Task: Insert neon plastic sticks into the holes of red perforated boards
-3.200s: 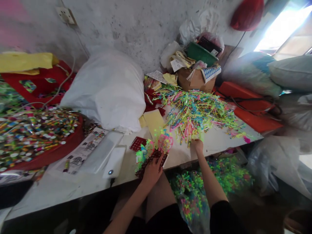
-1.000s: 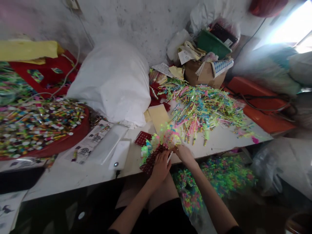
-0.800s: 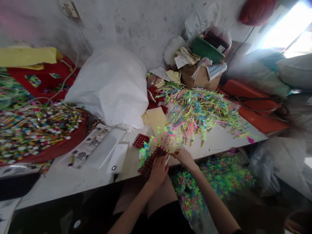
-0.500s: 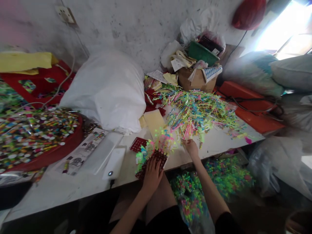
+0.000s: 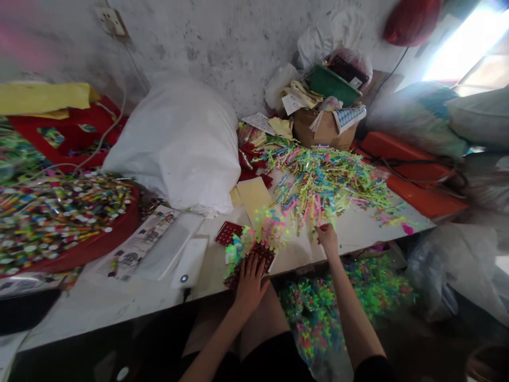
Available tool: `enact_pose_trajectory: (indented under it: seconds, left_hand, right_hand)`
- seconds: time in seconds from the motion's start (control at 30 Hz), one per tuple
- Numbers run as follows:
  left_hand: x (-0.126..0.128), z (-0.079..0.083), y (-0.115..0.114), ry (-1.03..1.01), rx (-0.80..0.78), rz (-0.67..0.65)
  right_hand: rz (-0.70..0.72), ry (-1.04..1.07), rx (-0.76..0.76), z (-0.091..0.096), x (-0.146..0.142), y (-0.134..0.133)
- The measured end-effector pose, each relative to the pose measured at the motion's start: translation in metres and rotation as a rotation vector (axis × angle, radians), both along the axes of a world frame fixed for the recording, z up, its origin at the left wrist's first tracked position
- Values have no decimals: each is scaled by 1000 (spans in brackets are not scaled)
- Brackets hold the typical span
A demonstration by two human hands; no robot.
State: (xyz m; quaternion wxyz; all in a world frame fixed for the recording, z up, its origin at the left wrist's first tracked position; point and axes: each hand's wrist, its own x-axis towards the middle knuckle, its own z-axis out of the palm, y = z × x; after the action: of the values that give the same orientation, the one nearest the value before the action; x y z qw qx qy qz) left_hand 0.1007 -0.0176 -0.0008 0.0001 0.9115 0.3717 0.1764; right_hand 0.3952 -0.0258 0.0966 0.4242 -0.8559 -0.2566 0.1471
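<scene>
My left hand (image 5: pixel 250 273) lies flat with its fingers stretched out on a dark red board with rows of holes (image 5: pixel 231 281). Several thin, bright plastic pieces (image 5: pixel 272 231) in green, pink, yellow and blue stand along the board's far edge. My right hand (image 5: pixel 327 239) is at the near edge of a heap of thin coloured plastic sticks (image 5: pixel 326 175). Its fingers are drawn together in a pinch; whatever is between them is too small to make out.
A second red perforated board (image 5: pixel 227 232) and yellow card (image 5: pixel 254 196) lie nearby. To the left are a white power bank (image 5: pixel 191 262), a clear plastic box (image 5: pixel 170 246) and a red basin (image 5: pixel 119 233) of small coloured tubes. A big white sack (image 5: pixel 178 143) stands behind.
My right hand has moved a little to the right along the near edge of the heap. My left hand stays flat on the board. The whole view has shifted slightly.
</scene>
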Motion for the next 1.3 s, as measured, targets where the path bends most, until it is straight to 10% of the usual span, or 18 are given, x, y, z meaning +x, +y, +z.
enact_pose_trajectory:
  seconds: [0.17, 0.33, 0.6, 0.9, 1.3]
  left_hand:
    - [0, 4, -2, 7, -40, 8]
    - [0, 5, -3, 2, -82, 5]
    - [-12, 8, -4, -65, -86, -40]
    - [-23, 10, -15, -37, -125, -19]
    - [-15, 16, -32, -45, -187, -12]
  right_hand:
    - [177, 362, 540, 31, -48, -17]
    - [384, 543, 582, 45, -126, -28]
    - [625, 286, 222, -4, -167, -7]
    - [708, 138, 198, -37, -169, 3]
    - [681, -207, -288, -11, -160, 40]
